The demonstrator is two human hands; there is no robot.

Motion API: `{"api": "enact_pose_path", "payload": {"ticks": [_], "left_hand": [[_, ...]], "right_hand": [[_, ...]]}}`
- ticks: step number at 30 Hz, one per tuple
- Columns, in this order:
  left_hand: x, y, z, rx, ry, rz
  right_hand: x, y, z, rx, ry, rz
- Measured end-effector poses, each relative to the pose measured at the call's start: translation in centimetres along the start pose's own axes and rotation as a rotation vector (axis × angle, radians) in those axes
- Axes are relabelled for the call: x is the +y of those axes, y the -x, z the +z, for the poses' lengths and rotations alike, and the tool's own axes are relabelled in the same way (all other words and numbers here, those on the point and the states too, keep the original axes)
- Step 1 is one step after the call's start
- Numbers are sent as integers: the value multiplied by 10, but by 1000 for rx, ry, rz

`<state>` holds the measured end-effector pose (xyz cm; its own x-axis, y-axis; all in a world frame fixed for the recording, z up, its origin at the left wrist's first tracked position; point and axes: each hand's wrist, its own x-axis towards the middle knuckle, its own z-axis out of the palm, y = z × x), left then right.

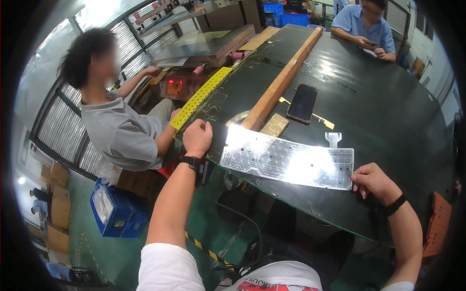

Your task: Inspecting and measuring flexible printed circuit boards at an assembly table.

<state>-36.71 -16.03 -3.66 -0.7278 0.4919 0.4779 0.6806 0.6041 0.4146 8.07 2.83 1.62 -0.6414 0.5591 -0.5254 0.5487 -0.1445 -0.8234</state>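
Phone on table behind sheet, bar left of phone, block beside bar (just behind sheet)

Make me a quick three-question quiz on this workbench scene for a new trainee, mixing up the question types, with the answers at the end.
1. Which hand pinches an edge of the patterned sheet?
2. True or false: the dark phone lies to the right of the wooden bar.
3. What colour is the dotted strip along the left side of the dark table?
A) red
B) yellow
C) blue

Key:
1. The right hand; the left hand is curled, apart from the sheet.
2. True.
3. B, yellow.
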Motion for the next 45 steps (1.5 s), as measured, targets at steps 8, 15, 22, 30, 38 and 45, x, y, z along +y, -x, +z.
{"api": "enact_pose_path", "payload": {"ticks": [8, 15, 22, 30, 38, 45], "left_hand": [[-6, -1, 7, 46, -28, 67], [-13, -7, 4, 2, -17, 74], [-19, -9, 9, -2, 4, 112], [-17, -9, 7, -22, -12, 81], [-20, -8, 11, 15, 41, 116], [-23, -10, 12, 14, 46, 142]], "right_hand": [[1, 4, 0, 4, 56, -38], [0, -3, -2, -31, 42, -6], [6, -3, -6, -62, 1, -11], [8, -3, -5, -91, -18, -23], [6, -3, -5, -77, -11, -6], [5, -2, -6, -67, -21, 1]]}}
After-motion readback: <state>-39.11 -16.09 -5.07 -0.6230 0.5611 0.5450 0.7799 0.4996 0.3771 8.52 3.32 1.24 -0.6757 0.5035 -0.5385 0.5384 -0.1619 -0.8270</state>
